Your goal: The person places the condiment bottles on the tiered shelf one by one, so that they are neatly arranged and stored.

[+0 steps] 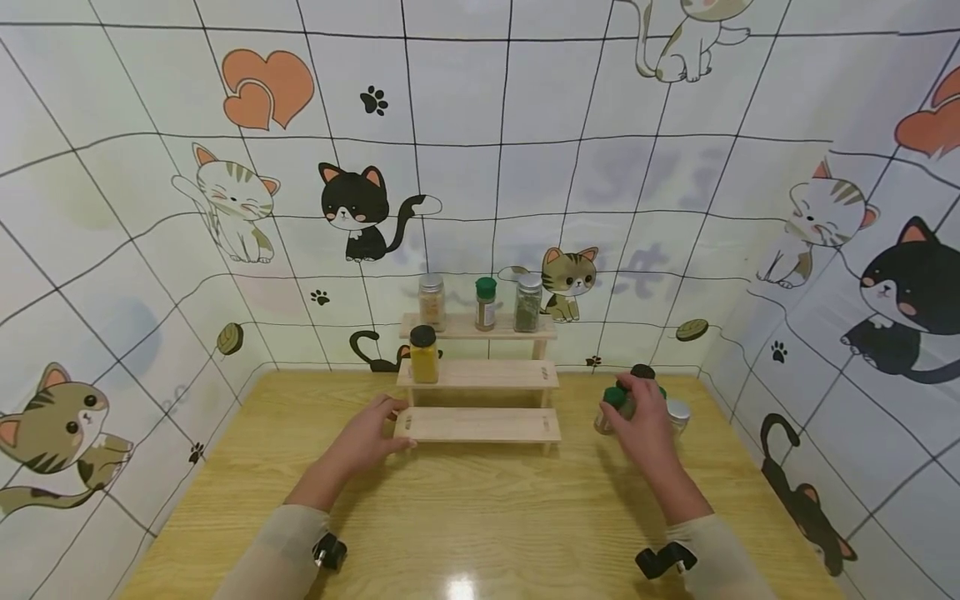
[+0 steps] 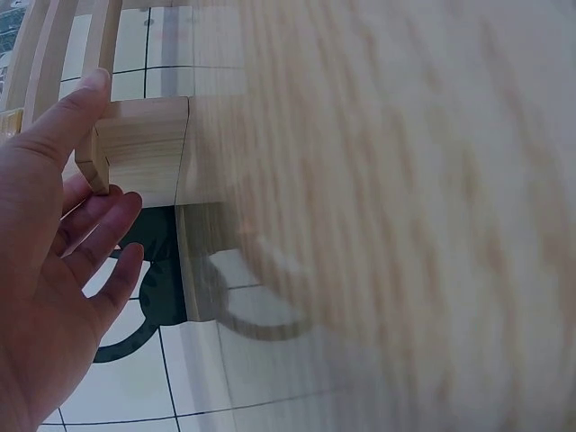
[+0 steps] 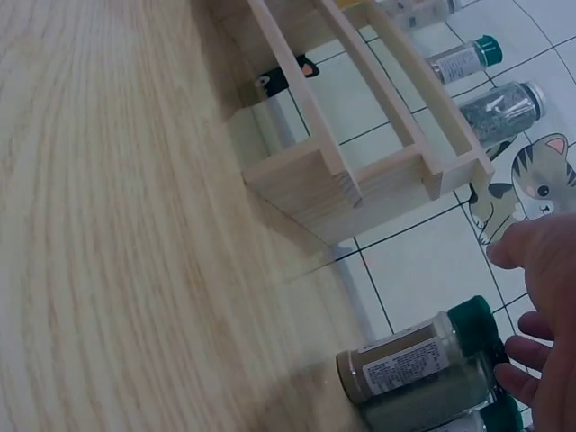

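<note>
Ok so your left hand [image 1: 367, 437] holds the left end of the rack [image 1: 480, 425] near the middle of the table's [image 1: 465, 492] back edge, and your right hand [image 1: 645, 425] is loose, thumb spread, over the green-capped jar [image 3: 405, 364] and its neighbours near the back right corner. Past that, a yellow jar [image 1: 424, 358] sits mid-shelf level, left end, with three jars [image 1: 486, 304] up top. Imo you're at picking the next jar, so it probably wants a clean pinch on one cap.
</note>
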{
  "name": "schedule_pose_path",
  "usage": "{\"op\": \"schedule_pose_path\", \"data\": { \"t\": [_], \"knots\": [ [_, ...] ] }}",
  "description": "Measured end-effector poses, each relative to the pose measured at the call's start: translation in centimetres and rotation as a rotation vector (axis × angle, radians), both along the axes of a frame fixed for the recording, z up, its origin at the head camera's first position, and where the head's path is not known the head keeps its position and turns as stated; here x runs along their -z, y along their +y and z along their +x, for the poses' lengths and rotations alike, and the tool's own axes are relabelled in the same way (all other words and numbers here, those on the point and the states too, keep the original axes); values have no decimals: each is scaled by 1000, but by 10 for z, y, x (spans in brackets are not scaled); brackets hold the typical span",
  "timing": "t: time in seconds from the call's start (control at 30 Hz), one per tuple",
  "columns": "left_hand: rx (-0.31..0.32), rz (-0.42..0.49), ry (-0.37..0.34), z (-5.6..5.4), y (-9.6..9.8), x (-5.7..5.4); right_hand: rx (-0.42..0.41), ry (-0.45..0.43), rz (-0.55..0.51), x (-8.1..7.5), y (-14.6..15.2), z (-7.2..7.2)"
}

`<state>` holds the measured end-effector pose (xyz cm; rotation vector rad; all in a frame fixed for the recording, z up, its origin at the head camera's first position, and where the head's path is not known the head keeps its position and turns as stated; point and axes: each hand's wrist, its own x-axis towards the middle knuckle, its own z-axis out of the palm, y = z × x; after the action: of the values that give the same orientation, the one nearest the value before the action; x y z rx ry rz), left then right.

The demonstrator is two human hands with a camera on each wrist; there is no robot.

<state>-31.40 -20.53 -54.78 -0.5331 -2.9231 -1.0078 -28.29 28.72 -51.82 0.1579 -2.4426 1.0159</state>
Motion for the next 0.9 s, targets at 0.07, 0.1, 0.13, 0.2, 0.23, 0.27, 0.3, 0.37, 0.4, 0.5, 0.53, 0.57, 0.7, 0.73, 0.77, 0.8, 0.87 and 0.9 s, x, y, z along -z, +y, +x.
{"op": "schedule_pose_path", "data": {
  "t": [0.07,0.1,0.13,0.2,0.23,0.27,0.3,0.37,0.4,0.5,0.53,0.57,0.7,0.73,0.77,0.8,0.87,0.9],
  "knots": [
    [1,1,2,0,0,1,10,-1,27,3,2,1],
    [2,3,3,-1,-1,1,18,-3,36,5,2,1],
    [3,4,2,-1,-1,2,26,-8,44,6,2,1],
    [2,2,1,-2,-1,3,36,-15,56,9,3,0],
    [1,1,0,-2,-1,4,41,-16,61,10,3,-1],
    [-1,-1,-2,-3,-1,4,45,-17,68,10,2,-1],
    [-4,-3,-2,-3,-2,5,45,-17,71,11,2,-2],
    [-8,-5,-1,-3,-2,5,44,-14,86,14,2,-4],
    [-8,-6,1,-3,-2,5,44,-8,93,15,1,-5],
    [-7,1,4,-3,-1,4,48,6,118,18,1,-7],
    [-7,2,4,-2,-1,4,51,10,123,19,0,-8],
    [-6,5,2,-2,-1,4,54,11,124,20,0,-8],
    [-6,5,-3,-1,-1,3,49,-11,90,20,-2,-9],
    [-6,6,-4,-1,-1,3,47,-21,77,20,-2,-9],
    [-7,7,-5,-1,-1,3,47,-31,69,19,-2,-9],
    [-7,9,-4,-1,-1,3,47,-42,63,19,-3,-9],
    [-8,8,-2,-2,-1,3,52,-67,54,19,-3,-8],
    [-7,6,0,-2,-1,3,55,-82,51,20,-3,-8]
  ]
}}
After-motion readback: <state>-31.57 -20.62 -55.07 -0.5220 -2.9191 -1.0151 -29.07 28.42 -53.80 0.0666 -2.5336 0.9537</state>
